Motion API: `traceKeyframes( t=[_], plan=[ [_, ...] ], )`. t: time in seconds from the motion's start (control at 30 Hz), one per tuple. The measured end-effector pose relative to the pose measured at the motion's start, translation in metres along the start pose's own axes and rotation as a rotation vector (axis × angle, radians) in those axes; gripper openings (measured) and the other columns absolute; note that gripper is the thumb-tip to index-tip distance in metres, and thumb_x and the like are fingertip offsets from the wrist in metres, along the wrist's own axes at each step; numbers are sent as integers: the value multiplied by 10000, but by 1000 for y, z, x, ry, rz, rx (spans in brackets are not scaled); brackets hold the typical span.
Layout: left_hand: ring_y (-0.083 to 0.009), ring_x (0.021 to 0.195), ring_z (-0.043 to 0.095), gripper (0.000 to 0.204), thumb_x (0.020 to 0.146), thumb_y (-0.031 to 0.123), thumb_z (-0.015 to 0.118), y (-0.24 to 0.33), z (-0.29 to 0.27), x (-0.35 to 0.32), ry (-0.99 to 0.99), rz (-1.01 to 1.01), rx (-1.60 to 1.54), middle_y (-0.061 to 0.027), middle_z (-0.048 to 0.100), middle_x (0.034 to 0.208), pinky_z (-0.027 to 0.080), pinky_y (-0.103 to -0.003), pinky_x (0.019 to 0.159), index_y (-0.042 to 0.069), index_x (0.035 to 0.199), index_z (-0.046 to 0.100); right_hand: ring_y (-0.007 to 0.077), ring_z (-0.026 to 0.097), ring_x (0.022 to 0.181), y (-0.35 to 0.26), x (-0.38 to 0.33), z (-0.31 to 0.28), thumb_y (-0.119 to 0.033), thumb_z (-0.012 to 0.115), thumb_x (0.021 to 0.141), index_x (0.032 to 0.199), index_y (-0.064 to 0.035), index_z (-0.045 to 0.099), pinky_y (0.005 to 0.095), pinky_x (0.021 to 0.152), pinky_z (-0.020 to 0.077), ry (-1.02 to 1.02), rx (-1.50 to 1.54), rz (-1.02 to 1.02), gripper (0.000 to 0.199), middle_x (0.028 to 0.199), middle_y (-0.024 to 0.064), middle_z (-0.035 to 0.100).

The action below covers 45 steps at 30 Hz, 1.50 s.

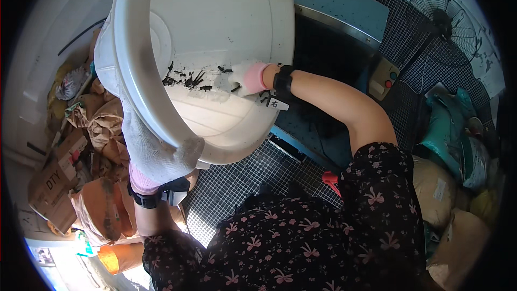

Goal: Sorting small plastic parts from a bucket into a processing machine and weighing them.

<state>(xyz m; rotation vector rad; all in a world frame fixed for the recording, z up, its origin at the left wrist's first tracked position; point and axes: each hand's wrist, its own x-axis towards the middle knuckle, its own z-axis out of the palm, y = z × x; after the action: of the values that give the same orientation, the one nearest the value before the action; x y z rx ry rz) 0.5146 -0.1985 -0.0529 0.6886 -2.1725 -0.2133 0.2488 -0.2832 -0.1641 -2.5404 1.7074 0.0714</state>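
Observation:
A large white plastic tub point(215, 16) is tipped toward me, so its inner wall and rounded rim show. My left hand point(164, 151), in a white knit glove with a pink cuff, is closed over the tub's near left rim. Inside the tub is my right hand point(245, 81), gloved the same way, low against the inner wall. Its fingers blend into the bright white surface, so their pose is unclear. Short black strips point(194, 80) lie scattered to the left of it, and one dark piece point(235, 89) is right at its fingertips.
Behind my right arm stands a blue-grey machine point(344, 11) with a control box point(383, 78) bearing red and green buttons. A black fan point(444, 21) is at far right. Crumpled brown paper and cardboard point(105, 124) crowd the left; sacks point(436, 188) fill the right. Grid-patterned flooring point(231, 183) lies below.

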Motion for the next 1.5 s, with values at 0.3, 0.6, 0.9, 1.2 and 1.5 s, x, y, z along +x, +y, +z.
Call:
traceKeyframes(
  t=[0.3, 0.6, 0.9, 1.2, 1.5],
  plan=[
    [-164, 802, 430, 848, 500, 92, 591, -27, 7, 17, -117, 101, -112, -97, 434, 954, 397, -271, 741, -46, 1267, 258, 294, 580, 879, 40, -79, 15, -83, 550, 707, 903, -82, 627, 396, 703, 484, -10, -287, 182, 210, 900, 116, 584],
    [-169, 857, 439, 855, 515, 73, 578, -69, 22, 13, -29, -121, -174, -117, 445, 1020, 393, -265, 782, -53, 1288, 235, 304, 568, 890, -1, -137, 2, -172, 596, 730, 1089, -135, 541, 397, 742, 475, -260, -41, 548, 366, 994, 154, 518],
    [-203, 1029, 413, 863, 574, 130, 610, -63, 6, 9, 54, -157, -333, -136, 410, 1165, 327, -294, 906, -61, 1313, 208, 335, 568, 909, 41, -128, 46, -209, 630, 705, 1123, -85, 514, 379, 759, 489, -442, 78, 503, 451, 1082, 198, 491],
    [-224, 1141, 379, 723, 742, 191, 562, -84, -49, -64, 407, -181, -592, -139, 378, 1258, 252, -320, 987, -50, 1328, 214, 320, 554, 984, 198, -147, 66, -126, 491, 814, 1107, -98, 542, 426, 778, 474, -139, -310, 996, 298, 1174, 108, 488],
    [-240, 1088, 424, 586, 783, 282, 511, -128, -64, -118, 910, -582, -896, -155, 438, 1195, 310, -359, 942, -62, 1235, 367, 337, 536, 965, 72, -87, 54, -93, 488, 753, 1123, -136, 521, 393, 801, 457, -45, 82, 322, 374, 1078, 169, 492]
  ],
)
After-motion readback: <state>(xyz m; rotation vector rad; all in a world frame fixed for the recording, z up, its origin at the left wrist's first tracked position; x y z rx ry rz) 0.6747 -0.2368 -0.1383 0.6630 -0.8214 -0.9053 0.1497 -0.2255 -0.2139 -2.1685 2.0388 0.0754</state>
